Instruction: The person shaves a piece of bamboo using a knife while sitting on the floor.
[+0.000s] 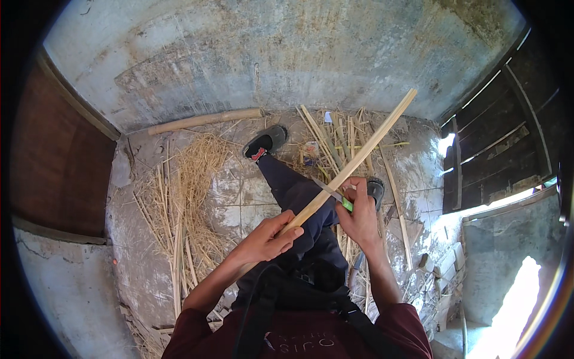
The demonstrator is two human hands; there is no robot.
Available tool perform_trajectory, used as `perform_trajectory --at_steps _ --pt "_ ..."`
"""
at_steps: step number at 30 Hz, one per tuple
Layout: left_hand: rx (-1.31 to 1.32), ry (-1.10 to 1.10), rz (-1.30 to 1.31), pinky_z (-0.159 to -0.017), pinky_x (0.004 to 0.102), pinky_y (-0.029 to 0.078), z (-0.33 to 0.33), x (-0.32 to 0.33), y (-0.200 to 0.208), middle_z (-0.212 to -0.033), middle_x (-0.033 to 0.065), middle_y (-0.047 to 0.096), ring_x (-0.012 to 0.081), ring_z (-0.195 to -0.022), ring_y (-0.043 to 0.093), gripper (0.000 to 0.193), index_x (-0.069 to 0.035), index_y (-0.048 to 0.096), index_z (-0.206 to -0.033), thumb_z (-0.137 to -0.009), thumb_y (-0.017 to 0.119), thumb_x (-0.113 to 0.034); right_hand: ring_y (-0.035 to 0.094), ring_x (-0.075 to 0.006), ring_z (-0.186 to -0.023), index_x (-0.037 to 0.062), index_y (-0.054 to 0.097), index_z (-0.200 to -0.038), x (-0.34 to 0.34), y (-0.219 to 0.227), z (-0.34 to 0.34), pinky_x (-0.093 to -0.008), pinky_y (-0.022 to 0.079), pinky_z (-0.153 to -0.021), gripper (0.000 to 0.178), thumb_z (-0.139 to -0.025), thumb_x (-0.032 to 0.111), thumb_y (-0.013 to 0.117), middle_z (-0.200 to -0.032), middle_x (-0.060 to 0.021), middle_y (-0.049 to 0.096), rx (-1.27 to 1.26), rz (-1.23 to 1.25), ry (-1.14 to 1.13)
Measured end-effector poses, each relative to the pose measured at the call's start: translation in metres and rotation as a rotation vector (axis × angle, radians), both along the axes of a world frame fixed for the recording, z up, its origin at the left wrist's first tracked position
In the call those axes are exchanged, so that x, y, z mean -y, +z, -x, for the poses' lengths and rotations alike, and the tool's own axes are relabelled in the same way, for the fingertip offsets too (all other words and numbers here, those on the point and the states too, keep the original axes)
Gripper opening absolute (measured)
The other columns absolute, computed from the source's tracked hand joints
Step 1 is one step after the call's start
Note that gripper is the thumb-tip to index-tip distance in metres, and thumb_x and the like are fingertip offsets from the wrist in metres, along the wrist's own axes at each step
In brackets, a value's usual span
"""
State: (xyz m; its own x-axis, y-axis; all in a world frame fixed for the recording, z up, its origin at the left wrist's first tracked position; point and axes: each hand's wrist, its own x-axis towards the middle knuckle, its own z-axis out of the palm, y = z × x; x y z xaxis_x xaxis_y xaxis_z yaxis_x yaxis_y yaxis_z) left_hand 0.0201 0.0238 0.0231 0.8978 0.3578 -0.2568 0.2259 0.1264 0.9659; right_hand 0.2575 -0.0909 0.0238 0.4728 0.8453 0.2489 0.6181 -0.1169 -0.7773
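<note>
A long, pale bamboo strip [365, 151] slants across my lap, from my left forearm up to the far right. My left hand [274, 236] is closed round its lower part, thumb on top. In my right hand [361, 218] is a knife [345, 204] with a bright green handle. Its narrow blade lies across the strip, against the strip's edge near the middle. My right fingers are wrapped round the handle and partly hide it. Below the strip are my dark trouser legs, one leg stretched forward with a dark shoe [266, 142].
Fine shavings [203, 185] heap on the tiled floor to the left, with thin strips among them. More bamboo strips [326, 140] lie ahead by the wall. A bamboo pole [206, 121] rests along the wall's foot. A second blade [357, 263] lies beside my right thigh. Bricks [443, 263] are stacked at right.
</note>
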Motion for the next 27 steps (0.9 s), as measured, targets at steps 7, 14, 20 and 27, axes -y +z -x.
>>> perform_trajectory --at_steps 7,14,20,27 --pt "0.067 -0.001 0.187 -0.045 0.0232 0.029 -0.009 -0.005 -0.010 -0.068 -0.0048 0.045 0.0025 -0.051 0.036 0.026 -0.010 0.047 -0.103 -0.117 0.053 -0.032 0.068 -0.0472 -0.086 -0.0022 0.065 -0.104 -0.005 -0.023 -0.004 -0.0494 0.054 -0.074 0.021 -0.083 -0.005 0.066 -0.088 -0.0233 0.067 0.187 -0.113 0.178" --pt "0.084 -0.033 0.277 -0.047 0.0234 0.030 -0.011 -0.007 -0.005 -0.072 -0.0053 0.039 0.0030 -0.054 0.033 0.028 -0.010 0.047 -0.105 -0.120 0.041 -0.033 0.068 -0.0441 -0.074 -0.0002 0.071 -0.104 -0.014 -0.022 0.000 -0.0485 0.054 -0.064 0.023 -0.083 -0.004 0.064 -0.087 -0.0187 0.070 0.261 -0.158 0.110" --pt "0.090 -0.039 0.239 -0.048 0.0227 0.031 -0.012 -0.009 -0.005 -0.073 -0.0040 0.044 0.0029 -0.056 0.037 0.023 -0.010 0.049 -0.109 -0.119 0.044 -0.029 0.069 -0.0397 -0.068 0.0032 0.073 -0.103 -0.014 -0.020 0.000 -0.0469 0.054 -0.060 0.026 -0.079 -0.002 0.064 -0.082 -0.0150 0.070 0.341 -0.139 0.112" --pt "0.073 0.058 -0.098 -0.058 0.0289 0.041 -0.017 0.001 -0.005 -0.073 0.0009 0.053 0.0082 -0.063 0.048 0.018 -0.006 0.049 -0.107 -0.116 0.050 -0.022 0.069 -0.0385 -0.066 0.0048 0.072 -0.100 -0.014 -0.019 -0.002 -0.0470 0.053 -0.059 0.023 -0.079 0.001 0.064 -0.080 -0.0137 0.071 0.398 -0.110 0.081"
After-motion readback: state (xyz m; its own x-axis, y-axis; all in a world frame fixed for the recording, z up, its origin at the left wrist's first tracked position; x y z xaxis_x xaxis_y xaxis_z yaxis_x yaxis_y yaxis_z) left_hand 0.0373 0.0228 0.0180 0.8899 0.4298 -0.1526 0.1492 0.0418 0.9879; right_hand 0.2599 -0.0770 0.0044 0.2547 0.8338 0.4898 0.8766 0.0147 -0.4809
